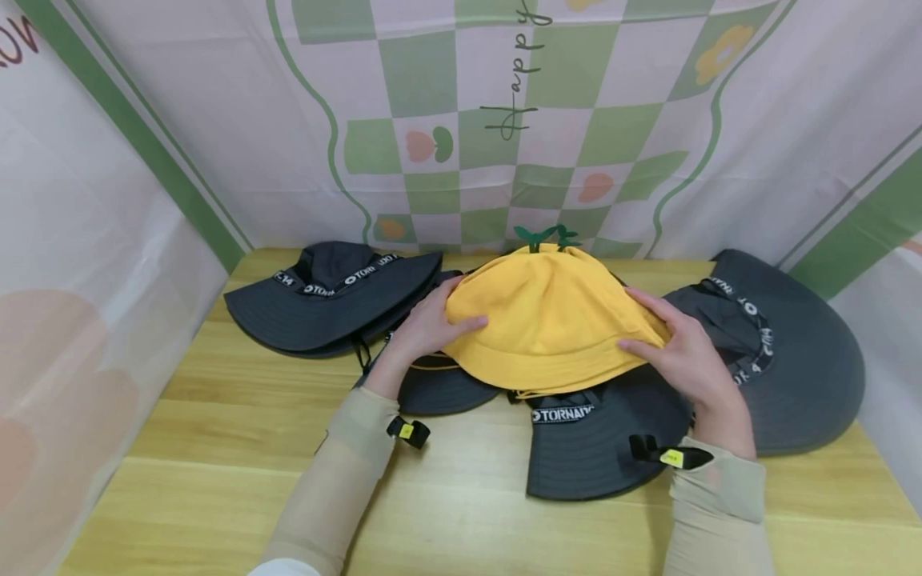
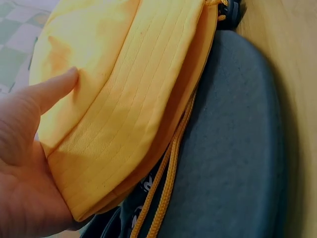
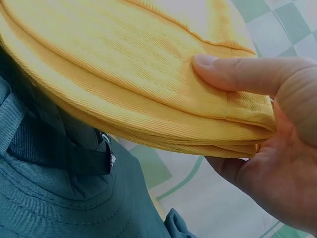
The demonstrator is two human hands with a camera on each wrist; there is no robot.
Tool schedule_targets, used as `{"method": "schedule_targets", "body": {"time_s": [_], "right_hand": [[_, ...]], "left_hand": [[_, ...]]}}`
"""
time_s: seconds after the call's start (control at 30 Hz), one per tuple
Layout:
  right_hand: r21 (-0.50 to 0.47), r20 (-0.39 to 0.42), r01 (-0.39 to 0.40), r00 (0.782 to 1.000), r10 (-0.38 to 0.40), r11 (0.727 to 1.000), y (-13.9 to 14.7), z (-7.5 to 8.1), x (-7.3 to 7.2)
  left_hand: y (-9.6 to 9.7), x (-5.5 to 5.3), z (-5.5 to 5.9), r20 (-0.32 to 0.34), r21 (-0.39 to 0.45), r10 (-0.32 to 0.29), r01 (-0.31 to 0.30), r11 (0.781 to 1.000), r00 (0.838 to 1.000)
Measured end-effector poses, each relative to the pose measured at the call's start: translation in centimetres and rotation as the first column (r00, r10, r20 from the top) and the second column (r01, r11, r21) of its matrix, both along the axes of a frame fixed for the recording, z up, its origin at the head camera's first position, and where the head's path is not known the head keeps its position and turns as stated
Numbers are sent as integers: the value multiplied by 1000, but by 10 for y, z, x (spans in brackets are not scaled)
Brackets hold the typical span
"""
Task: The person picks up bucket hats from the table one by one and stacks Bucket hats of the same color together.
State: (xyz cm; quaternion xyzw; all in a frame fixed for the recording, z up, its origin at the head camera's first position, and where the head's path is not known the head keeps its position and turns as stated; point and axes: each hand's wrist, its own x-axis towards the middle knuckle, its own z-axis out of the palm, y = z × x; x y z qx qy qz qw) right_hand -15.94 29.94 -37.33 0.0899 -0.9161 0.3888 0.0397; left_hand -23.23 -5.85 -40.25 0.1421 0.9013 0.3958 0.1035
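Head view: left hand [image 1: 430,324] and right hand [image 1: 687,352], both partly closed, grip opposite sides of stacked yellow hats [image 1: 547,320] above dark hats [image 1: 594,452] on a table [image 1: 461,504].

Stacked dark hats [image 1: 310,312], bands lettered in white, left of left hand [image 1: 432,320]. Dark brim [image 1: 446,394] nearer wearer than left hand. White-lettered dark hat [image 1: 598,456] between wrists, closer to right one. Wide-brimmed dark hat [image 1: 814,360] just right of right hand [image 1: 684,352]. Wooden table [image 1: 216,448] below hands. Beyond both hands, hanging cloth [image 1: 216,120] with green checks [image 1: 418,76], sideways "Happy" lettering [image 1: 517,116], yellow flower [image 1: 723,54].
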Motion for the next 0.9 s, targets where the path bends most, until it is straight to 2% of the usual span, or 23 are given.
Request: {"method": "schedule_targets", "body": {"time_s": [0.2,0.4,0.6,0.77,0.9], "right_hand": [[-31,3,-11,1000,11,999,1,-1,1],[-53,-39,-52,998,50,997,2,-2,3],[-89,-66,-117,992,111,989,3,0,7],[-139,-76,-147,988,138,979,1,3,9],[-138,-104,-157,984,143,978,1,2,8]], "left_hand": [[-5,-3,-4,7,30,-47,47,998,999],[-9,-4,-6,17,81,-74,72,994,997],[-12,-6,-4,-52,104,-108,113,988,993],[-13,-6,-3,-61,151,-118,126,980,991],[-13,-6,-3,-76,111,-102,110,988,992]]}}
